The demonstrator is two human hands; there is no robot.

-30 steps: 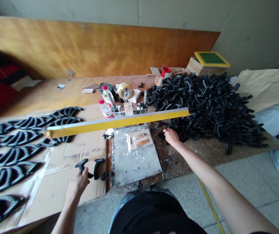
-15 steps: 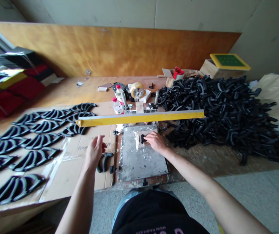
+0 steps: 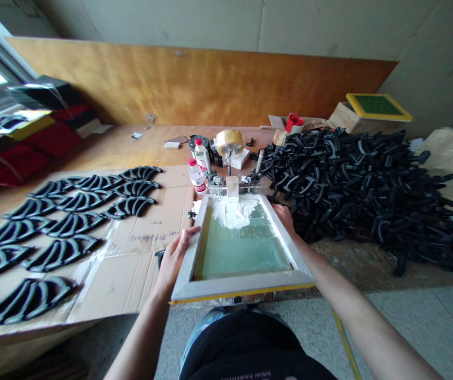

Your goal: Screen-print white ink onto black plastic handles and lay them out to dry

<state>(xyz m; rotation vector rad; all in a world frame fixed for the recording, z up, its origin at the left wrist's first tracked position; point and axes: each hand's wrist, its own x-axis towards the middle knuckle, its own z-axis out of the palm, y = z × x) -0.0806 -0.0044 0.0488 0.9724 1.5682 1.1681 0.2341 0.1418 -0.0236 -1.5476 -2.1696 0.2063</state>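
Observation:
A screen-printing frame (image 3: 250, 284) with pale metal sides and greenish mesh lies lowered over the plate, hiding most of it. White ink (image 3: 239, 212) is smeared across the far end of the mesh, where a beige squeegee blade (image 3: 232, 189) stands upright. My left hand (image 3: 177, 250) is closed at the frame's left side, its index finger along the edge. On the far right side, my right hand (image 3: 284, 216) grips the frame, its fingers partly hidden. Beside my left wrist, a black curved handle (image 3: 159, 255) is mostly covered by that hand.
Rows of black curved handles (image 3: 62, 248) lie on cardboard (image 3: 131, 269) to the left. A large heap of black handles (image 3: 353, 184) fills the right. Bottles (image 3: 198, 179) and a tape roll (image 3: 228, 141) stand behind the frame; a board (image 3: 195, 84) backs the table.
The raised frame has swung down over the plate and the black handle placed there. My right hand has let go of that handle; both hands have moved to the frame's sides.

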